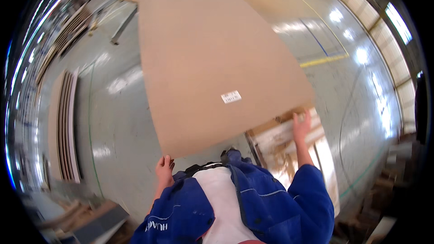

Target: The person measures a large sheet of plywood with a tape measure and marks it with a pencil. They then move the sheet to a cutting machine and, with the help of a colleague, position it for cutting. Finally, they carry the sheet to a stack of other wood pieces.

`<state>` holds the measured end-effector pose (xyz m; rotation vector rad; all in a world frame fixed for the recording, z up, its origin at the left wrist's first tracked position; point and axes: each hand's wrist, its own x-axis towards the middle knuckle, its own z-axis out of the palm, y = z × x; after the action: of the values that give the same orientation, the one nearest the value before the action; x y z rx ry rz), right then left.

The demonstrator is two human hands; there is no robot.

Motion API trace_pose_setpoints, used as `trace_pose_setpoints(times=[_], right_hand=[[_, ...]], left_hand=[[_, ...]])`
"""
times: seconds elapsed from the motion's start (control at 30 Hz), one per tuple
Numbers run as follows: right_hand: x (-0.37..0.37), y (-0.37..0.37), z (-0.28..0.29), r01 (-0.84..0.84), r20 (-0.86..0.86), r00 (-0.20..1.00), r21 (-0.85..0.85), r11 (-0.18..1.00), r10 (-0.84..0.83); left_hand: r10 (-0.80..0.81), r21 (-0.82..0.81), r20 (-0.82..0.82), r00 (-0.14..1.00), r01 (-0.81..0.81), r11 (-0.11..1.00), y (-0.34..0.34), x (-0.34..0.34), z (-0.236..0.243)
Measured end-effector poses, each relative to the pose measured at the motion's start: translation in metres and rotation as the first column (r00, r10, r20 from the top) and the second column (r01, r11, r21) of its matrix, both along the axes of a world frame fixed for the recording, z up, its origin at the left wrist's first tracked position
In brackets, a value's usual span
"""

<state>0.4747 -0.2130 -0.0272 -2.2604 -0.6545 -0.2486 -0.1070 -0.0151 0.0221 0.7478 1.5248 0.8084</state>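
A long brown flat board stretches away in front of me, with a small white label near its close end. At the board's near left corner, my left hand is closed on the edge, fingers curled. My right hand is by the near right corner, thumb and fingers spread. Whether its fingertips touch the board's edge I cannot tell. Beneath that hand lies a stack with a shiny, torn-looking wrapped surface, partly covered by the board and my right arm.
Several panels stand in a row on the grey floor to the left. More stacked boards are at the far left. A yellow floor line runs on the right. Blurred wooden pieces are at the lower right.
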Motion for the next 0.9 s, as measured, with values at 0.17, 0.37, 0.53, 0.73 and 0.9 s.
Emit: trace_pose_setpoints(times=[0.17,0.37,0.53,0.73,0.9], right_hand=[[-0.173,-0.048,0.026,-0.139,-0.052,0.989,-0.072,0.988,0.136],[-0.291,-0.174,0.045,-0.009,-0.008,1.0,-0.284,0.959,0.007],[-0.317,-0.295,0.038,0.556,0.101,0.826,-0.307,0.773,-0.554],[-0.327,-0.462,0.018,0.638,0.242,0.511,-0.75,0.175,-0.824],[-0.324,-0.465,0.03,0.678,0.067,0.402,-0.692,0.248,-0.913]], left_hand=[[-0.224,0.051,-0.059,0.973,0.227,0.973,0.003,-0.024,-0.017],[-0.398,0.06,0.0,0.917,0.397,0.916,-0.002,-0.022,-0.029],[-0.426,0.06,-0.013,0.905,0.426,0.903,-0.001,-0.031,0.002],[-0.49,0.014,-0.027,0.871,0.491,0.871,-0.002,-0.042,0.014],[-0.549,-0.013,-0.041,0.835,0.549,0.836,-0.002,-0.063,-0.022]])
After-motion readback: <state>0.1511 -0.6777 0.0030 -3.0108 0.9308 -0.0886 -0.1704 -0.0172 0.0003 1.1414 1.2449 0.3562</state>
